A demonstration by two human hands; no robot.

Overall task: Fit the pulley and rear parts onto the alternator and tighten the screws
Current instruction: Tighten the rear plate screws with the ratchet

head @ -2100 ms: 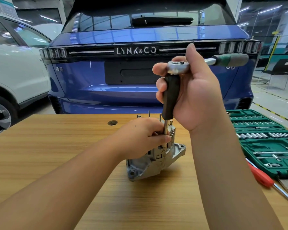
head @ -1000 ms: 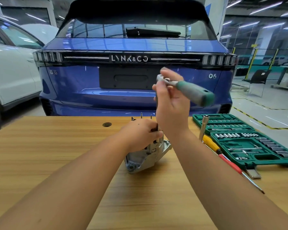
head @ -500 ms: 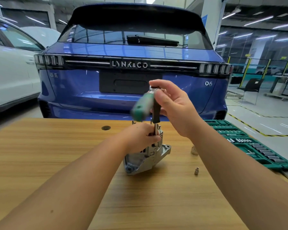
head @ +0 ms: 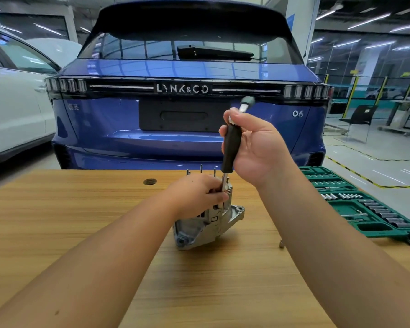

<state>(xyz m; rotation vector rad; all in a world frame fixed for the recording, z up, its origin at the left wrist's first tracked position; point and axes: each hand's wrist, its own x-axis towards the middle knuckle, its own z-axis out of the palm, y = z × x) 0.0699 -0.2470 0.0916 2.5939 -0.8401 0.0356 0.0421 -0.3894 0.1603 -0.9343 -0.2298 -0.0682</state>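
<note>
Under the hands, a matt wood-grain table (head: 81, 221); beneath the left hand, a dull cast-metal alternator (head: 206, 227). The right hand holds a matt black handle (head: 231, 147), probably plastic.

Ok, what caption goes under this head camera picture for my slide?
Left hand steadies the alternator while the right hand holds a black-handled driver upright on it.

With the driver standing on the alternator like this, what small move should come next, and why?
Probably another turn of the ratchet. The right hand grips the black-handled driver upright, its shaft down in the silver cast-metal alternator, which the left hand steadies on the wooden table. The screw itself is hidden.
</note>
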